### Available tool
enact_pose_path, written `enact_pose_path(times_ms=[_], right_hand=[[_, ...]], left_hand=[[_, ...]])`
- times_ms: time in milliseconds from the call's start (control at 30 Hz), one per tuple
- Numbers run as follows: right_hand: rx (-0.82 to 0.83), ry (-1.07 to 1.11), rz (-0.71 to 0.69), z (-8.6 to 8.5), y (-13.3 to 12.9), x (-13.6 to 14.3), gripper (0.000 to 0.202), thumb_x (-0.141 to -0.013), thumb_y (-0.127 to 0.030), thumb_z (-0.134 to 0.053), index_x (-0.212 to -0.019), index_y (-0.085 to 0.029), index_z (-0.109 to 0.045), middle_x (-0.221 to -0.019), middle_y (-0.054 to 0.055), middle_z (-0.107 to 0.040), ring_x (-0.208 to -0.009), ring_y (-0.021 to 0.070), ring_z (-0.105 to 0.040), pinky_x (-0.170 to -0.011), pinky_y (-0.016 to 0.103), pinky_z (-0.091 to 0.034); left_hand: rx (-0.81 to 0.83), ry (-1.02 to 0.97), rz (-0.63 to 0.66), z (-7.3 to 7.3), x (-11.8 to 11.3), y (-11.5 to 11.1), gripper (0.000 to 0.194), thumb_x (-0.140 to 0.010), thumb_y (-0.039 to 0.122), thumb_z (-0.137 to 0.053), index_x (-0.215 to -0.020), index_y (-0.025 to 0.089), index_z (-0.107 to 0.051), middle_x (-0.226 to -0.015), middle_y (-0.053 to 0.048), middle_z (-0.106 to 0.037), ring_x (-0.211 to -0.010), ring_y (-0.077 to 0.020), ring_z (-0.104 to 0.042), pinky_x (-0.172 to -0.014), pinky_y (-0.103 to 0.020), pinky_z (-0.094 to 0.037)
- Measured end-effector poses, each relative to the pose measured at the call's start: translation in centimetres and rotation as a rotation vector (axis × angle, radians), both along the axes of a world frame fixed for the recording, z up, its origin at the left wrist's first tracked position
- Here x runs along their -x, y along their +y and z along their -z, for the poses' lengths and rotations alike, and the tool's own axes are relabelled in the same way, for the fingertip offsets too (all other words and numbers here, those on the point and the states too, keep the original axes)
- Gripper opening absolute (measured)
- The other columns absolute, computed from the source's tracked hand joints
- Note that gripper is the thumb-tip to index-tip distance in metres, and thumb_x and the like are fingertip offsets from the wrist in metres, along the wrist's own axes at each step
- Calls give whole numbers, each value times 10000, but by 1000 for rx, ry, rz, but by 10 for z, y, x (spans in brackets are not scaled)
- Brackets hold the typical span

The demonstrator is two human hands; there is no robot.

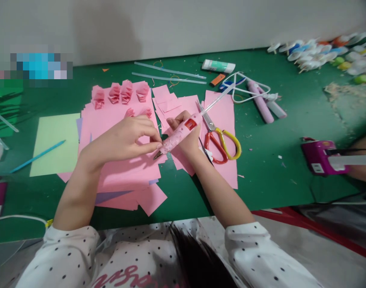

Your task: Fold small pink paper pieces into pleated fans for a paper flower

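Observation:
My right hand (187, 140) is wrapped round a pink hot glue gun (181, 132) from below. Its metal nozzle points down and left, and a clear glue stick (219, 98) juts from its back end. At the front of the gun, just above the nozzle, the fingertips of my left hand (131, 136) are pinched against its body. Under both hands lie loose stacks of pink paper (129, 172). Several pleated pink paper pieces (126, 93) stand on the far part of the stack, a few partly hidden behind my left hand.
Scissors (217, 138) with red and yellow handles lie right of my right hand. Two glue sticks (169, 78), a white-green tube (218, 66) and a wire stand (250, 86) are behind. Left lies green paper (55, 148) with a blue pencil (39, 156). A purple box (321, 156) stands right.

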State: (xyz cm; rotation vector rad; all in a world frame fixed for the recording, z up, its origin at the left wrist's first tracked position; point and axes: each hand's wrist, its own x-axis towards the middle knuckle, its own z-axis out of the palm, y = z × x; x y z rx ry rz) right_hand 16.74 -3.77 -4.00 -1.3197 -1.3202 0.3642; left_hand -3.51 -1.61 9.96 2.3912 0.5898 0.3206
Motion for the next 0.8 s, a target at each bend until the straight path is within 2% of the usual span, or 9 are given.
enact_pose_path(times_ms=[233,433,800], right_hand=[[11,-34,-7,0,4,-3,464,-966,-558,-622,-658,-261,-444,-603,-32,-487,-546,159,-480,-632,359,-469],[15,-39,-6,2,4,-4,479,-967,-553,-631,-654,-266,-409,-593,-44,-416,-538,148,-422,-553,332,-389],[20,1,-25,3,5,-3,440,-957,-496,-646,-653,-259,-435,-624,-29,-452,-557,155,-458,-592,343,-434]], left_hand=[[-139,-3,-21,2,-6,-7,222,-941,240,-575,-753,213,-691,-760,-19,-699,-776,-185,-600,-771,-339,-460],[-267,-25,-45,2,-9,-12,220,-928,194,-552,-745,208,-673,-765,-36,-668,-796,-203,-590,-785,-371,-466],[-243,-76,-97,7,-12,-7,226,-897,224,-576,-692,212,-672,-746,-37,-667,-805,-205,-606,-757,-366,-474]])
